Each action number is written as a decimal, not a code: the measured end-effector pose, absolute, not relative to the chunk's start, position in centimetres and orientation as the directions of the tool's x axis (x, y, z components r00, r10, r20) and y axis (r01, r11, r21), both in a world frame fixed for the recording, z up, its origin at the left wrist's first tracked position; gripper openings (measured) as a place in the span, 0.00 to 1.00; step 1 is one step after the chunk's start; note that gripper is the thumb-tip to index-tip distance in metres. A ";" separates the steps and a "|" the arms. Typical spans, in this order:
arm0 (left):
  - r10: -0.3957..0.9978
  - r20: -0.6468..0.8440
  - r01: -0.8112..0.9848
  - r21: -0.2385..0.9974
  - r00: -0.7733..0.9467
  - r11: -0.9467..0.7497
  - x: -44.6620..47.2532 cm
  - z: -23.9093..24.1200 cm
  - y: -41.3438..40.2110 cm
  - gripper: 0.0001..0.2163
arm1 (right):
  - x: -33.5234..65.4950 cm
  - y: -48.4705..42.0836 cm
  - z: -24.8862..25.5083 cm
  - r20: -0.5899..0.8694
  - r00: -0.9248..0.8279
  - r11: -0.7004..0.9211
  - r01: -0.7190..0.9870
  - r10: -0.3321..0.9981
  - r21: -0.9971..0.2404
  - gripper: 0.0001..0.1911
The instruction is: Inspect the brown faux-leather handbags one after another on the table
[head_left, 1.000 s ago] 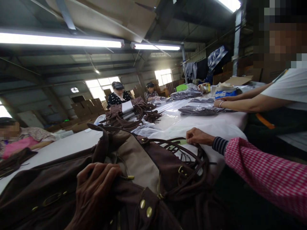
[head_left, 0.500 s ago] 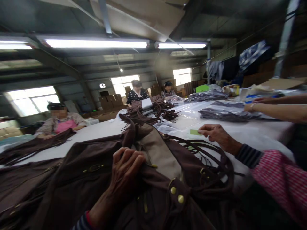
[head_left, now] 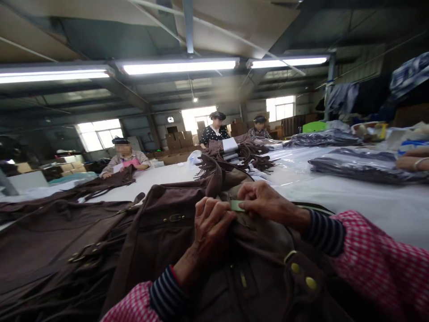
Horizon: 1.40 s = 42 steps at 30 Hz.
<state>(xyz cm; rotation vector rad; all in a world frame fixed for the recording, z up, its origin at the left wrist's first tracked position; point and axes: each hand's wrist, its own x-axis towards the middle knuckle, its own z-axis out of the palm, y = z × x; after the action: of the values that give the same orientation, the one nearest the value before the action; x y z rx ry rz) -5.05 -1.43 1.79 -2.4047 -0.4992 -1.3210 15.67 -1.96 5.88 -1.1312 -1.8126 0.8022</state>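
A dark brown fabric bag (head_left: 161,250) with brass-coloured studs, a small buckle and a beige lining lies in front of me. My left hand (head_left: 212,226) is closed on the edge of its opening. Between the thumb and fingers of my right hand (head_left: 268,203) is a small light-green paper slip (head_left: 236,205), held over the opening against the lining. The slip's left end meets my left fingers; I cannot tell whether they pinch it too. A brown strap (head_left: 216,176) stands up behind my hands.
More brown bags (head_left: 67,237) lie to the left. A pile of fringed bags with white papers (head_left: 229,145) sits farther back. Plastic-wrapped bags (head_left: 355,165) lie at right, near another person's hand (head_left: 414,160). Several people are across the white table (head_left: 167,176).
My right hand has brought the green slip leftward from beside the bag to its opening, next to my left hand. My left hand still grips the edge. The view has turned left.
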 end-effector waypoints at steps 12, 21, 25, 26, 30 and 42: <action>0.109 0.825 0.469 -0.201 0.555 -0.860 -4.7 1.9 -1.2 0.11 | 16.2 -2.6 6.9 0.039 -0.346 0.192 0.422 0.937 -0.886 0.09; 0.083 0.830 0.469 -0.226 0.552 -0.854 -5.2 1.8 -0.8 0.11 | 15.9 -1.9 6.1 0.006 -0.304 0.144 0.434 0.953 -0.889 0.05; 0.087 0.829 0.463 -0.218 0.553 -0.859 -5.2 1.7 -0.9 0.11 | 17.1 -2.1 5.9 0.011 -0.406 0.182 0.384 0.914 -0.905 0.06; 0.091 0.830 0.463 -0.213 0.550 -0.861 -5.2 1.8 -0.9 0.11 | 17.1 -2.1 5.9 0.019 -0.443 0.202 0.370 0.896 -0.907 0.05; 0.092 0.835 0.465 -0.207 0.543 -0.861 -5.2 1.9 -0.9 0.11 | 17.0 -2.1 6.6 -0.040 -0.500 0.220 0.449 0.865 -0.866 0.05; 0.090 0.829 0.453 -0.208 0.552 -0.867 -5.3 1.7 -0.9 0.11 | 15.8 -3.2 6.5 0.238 -0.359 0.418 0.862 0.903 -0.285 0.05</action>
<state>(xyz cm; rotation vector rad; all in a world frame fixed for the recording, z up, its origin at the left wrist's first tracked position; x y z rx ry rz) -5.27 -0.86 1.74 -2.3911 -0.4420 -1.2434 15.80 -3.17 6.46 -1.5154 -2.3224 0.1562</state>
